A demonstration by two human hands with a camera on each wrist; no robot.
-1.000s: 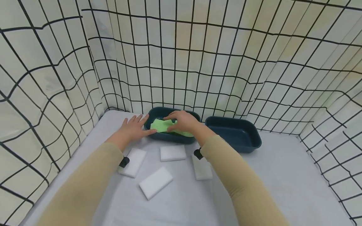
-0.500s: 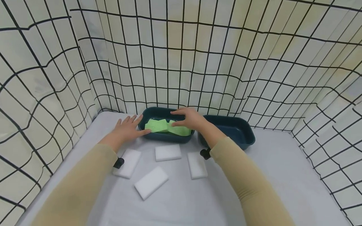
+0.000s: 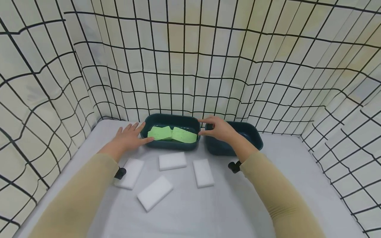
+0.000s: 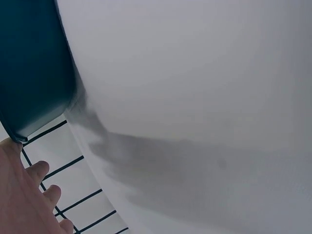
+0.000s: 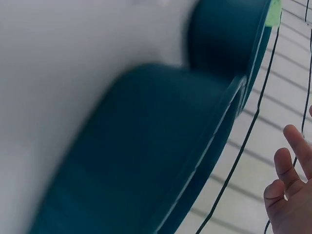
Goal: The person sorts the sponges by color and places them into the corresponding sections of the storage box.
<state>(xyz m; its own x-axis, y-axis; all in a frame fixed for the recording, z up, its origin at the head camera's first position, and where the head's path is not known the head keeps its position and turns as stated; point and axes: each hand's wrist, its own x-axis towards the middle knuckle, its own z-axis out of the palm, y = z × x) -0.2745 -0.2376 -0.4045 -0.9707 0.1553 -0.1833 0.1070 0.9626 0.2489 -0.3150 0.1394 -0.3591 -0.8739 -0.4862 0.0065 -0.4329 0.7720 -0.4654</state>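
Observation:
Two light green sponge-like pieces (image 3: pixel 184 135) lie side by side in the left dark teal bin (image 3: pixel 171 145). At that bin's left end is my left hand (image 3: pixel 127 138), its fingers spread and its thumb and index fingertips at the rim. The left wrist view shows the bin's wall (image 4: pixel 34 58) with fingers right at its rim. My right hand (image 3: pixel 220 129) is over the left part of the right teal bin (image 3: pixel 250 132), holding nothing. Its thumb and index finger stand apart, pointing at the left bin's right rim. In the right wrist view, its fingers (image 5: pixel 285 165) are loosely extended.
Several white rectangular blocks, among them a middle block (image 3: pixel 172 161) and a right block (image 3: pixel 203 173), lie on the white table (image 3: pixel 184 215) in front of the bins. Black wire mesh (image 3: pixel 178 72) rises behind the bins and along both sides.
My right hand has let go of the right green piece and moved right, out of the left bin to over the right one. My left hand stays at the left bin's rim. The head view has shifted slightly.

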